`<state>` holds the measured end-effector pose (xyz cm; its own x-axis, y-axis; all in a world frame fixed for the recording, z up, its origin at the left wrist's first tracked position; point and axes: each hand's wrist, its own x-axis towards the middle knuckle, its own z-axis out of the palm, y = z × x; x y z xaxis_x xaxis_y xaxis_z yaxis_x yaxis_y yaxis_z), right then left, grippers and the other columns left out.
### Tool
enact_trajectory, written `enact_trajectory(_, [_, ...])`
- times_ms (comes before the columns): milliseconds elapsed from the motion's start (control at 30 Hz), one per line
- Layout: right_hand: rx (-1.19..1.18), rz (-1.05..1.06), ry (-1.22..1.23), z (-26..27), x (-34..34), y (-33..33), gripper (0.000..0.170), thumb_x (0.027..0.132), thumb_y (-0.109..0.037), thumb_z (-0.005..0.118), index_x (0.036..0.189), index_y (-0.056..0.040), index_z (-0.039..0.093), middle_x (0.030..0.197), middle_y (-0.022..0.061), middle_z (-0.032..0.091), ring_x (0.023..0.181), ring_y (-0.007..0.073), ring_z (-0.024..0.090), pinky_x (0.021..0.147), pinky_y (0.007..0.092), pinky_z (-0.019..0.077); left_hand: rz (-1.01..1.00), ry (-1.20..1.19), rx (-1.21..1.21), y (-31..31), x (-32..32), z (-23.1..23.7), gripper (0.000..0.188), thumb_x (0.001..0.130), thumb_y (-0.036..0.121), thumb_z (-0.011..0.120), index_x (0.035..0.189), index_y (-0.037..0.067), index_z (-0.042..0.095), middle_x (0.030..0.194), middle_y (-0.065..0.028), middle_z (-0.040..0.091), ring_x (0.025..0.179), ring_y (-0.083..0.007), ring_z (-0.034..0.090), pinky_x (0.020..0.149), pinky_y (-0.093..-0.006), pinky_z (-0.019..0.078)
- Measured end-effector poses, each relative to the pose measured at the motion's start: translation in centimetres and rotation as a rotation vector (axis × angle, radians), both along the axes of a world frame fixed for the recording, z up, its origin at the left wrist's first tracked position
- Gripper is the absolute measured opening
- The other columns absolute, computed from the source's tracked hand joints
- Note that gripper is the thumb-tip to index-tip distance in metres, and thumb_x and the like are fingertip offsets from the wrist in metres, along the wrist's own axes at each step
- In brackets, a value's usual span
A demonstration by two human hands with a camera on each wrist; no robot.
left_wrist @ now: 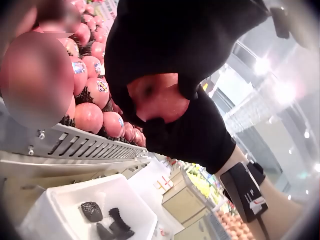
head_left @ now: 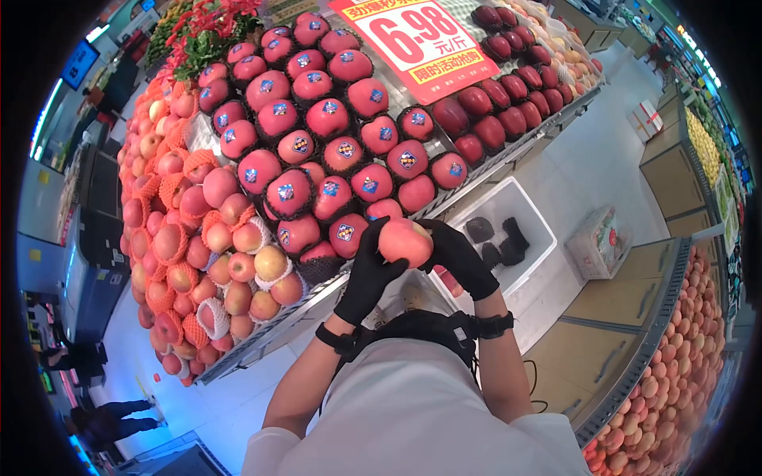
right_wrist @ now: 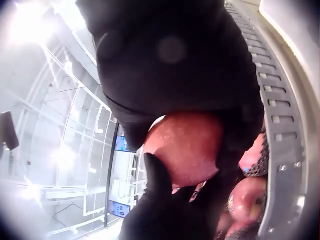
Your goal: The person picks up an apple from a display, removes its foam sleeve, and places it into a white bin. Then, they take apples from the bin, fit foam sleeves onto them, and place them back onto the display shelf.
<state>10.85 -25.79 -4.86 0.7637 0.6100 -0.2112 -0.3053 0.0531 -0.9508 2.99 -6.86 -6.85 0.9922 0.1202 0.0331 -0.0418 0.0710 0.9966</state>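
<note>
Both hands, in black gloves, hold one bare pinkish-red apple [head_left: 405, 243] in front of the body, close to the front edge of the fruit stand. My left hand [head_left: 375, 274] grips its left side, and my right hand [head_left: 460, 260] curls round its right side. In the left wrist view the apple [left_wrist: 162, 97] shows between the dark gloves. The right wrist view has the left thumb [right_wrist: 157, 172] against the skin of the apple [right_wrist: 185, 147]. Rows of stickered apples [head_left: 327, 117] in black foam nets lie just beyond the hands.
A white bin [head_left: 536, 213] with several black foam nets [head_left: 514, 240] stands below, right of the stand. Loose apples, some in pink or white nets [head_left: 213, 317], are heaped at left. A price sign [head_left: 417, 44] lies among the fruit. Another fruit counter [head_left: 659, 381] is at right.
</note>
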Motion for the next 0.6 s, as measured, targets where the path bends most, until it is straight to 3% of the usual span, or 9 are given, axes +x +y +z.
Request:
enact_trajectory(33, [0.012,0.024,-0.109,0.1,0.1,0.1,0.045,0.099,-0.030,0.055,0.135,-0.0033,0.052,0.105,0.0110,0.067,0.075,0.0143,0.065,0.067,0.0281,0.0537,-0.021,0.031,-0.044,0.8,-0.3,0.4,0.080,0.080,0.017,0.081,0.144,0.006,0.035,0.140,-0.0113,0.046,0.125,-0.0271,0.052,0.098,-0.0420,0.0495])
enact_trajectory(100, [0.129,0.028,0.065,0.9,-0.2,-0.1,0.045,0.097,-0.028,0.057,0.136,-0.0037,0.051,0.104,0.0114,0.067,0.074,0.0143,0.065,0.068,0.0285,0.0538,-0.058,0.037,-0.013,1.9,-1.2,1.4,0.077,0.081,0.021,0.080,0.142,0.003,0.037,0.137,-0.0120,0.049,0.122,-0.0267,0.054,0.096,-0.0414,0.0513])
enact_trajectory(133, [0.170,0.082,0.136,1.1,0.0,0.0,0.051,0.093,-0.017,0.064,0.140,-0.0044,0.047,0.117,0.0124,0.064,0.085,0.0157,0.065,0.075,0.0302,0.0543,-0.071,0.011,0.064,2.2,-1.5,2.2,0.075,0.082,0.023,0.080,0.141,0.002,0.038,0.135,-0.0125,0.052,0.120,-0.0262,0.056,0.095,-0.0407,0.0522])
enact_trajectory(233, [-0.041,0.108,-0.326,2.1,-1.3,1.8,0.068,0.084,-0.008,0.073,0.144,-0.0059,0.041,0.132,0.0114,0.055,0.102,0.0179,0.062,0.087,0.0328,0.0534,-0.016,-0.110,0.521,2.7,-2.6,5.0,0.072,0.082,0.025,0.080,0.137,-0.001,0.041,0.129,-0.0139,0.058,0.115,-0.0248,0.060,0.093,-0.0379,0.0530])
enact_trajectory(300, [-0.016,0.155,-0.248,4.1,-2.5,3.3,0.086,0.074,-0.006,0.082,0.147,-0.0077,0.036,0.141,0.0101,0.046,0.121,0.0193,0.053,0.098,0.0357,0.0494,0.028,0.079,-0.163,2.2,-2.7,4.4,0.074,0.079,0.026,0.082,0.136,0.000,0.042,0.125,-0.0146,0.061,0.112,-0.0252,0.062,0.092,-0.0375,0.0530])
enact_trajectory(367, [0.030,0.122,-0.255,4.8,-4.0,5.1,0.090,0.072,-0.008,0.084,0.148,-0.0079,0.035,0.141,0.0104,0.045,0.124,0.0200,0.050,0.100,0.0365,0.0481,0.021,0.098,-0.204,2.7,-3.1,4.9,0.073,0.078,0.025,0.083,0.134,0.000,0.043,0.124,-0.0149,0.062,0.111,-0.0253,0.063,0.092,-0.0376,0.0528])
enact_trajectory(433, [-0.025,0.112,-0.338,4.7,-4.4,6.5,0.093,0.070,-0.011,0.086,0.147,-0.0070,0.035,0.143,0.0118,0.044,0.127,0.0221,0.050,0.103,0.0371,0.0459,-0.030,-0.039,0.405,3.7,-3.8,5.8,0.069,0.079,0.021,0.082,0.134,0.001,0.044,0.125,-0.0149,0.061,0.113,-0.0252,0.062,0.092,-0.0381,0.0524])
enact_trajectory(533, [-0.014,0.052,-0.363,5.7,-5.5,8.9,0.083,0.070,-0.012,0.087,0.141,-0.0049,0.044,0.140,0.0126,0.049,0.125,0.0222,0.052,0.104,0.0366,0.0447,0.042,-0.120,0.611,4.6,-4.9,6.0,0.064,0.083,0.016,0.078,0.135,0.001,0.044,0.131,-0.0150,0.057,0.118,-0.0235,0.058,0.096,-0.0377,0.0510])
enact_trajectory(600, [-0.097,0.025,-0.447,6.9,-6.4,9.5,0.077,0.070,-0.012,0.087,0.136,-0.0047,0.049,0.138,0.0132,0.052,0.124,0.0238,0.054,0.103,0.0372,0.0458,-0.015,-0.115,0.399,5.4,-5.6,5.7,0.066,0.083,0.014,0.078,0.137,0.002,0.041,0.135,-0.0147,0.053,0.122,-0.0231,0.055,0.099,-0.0383,0.0496])
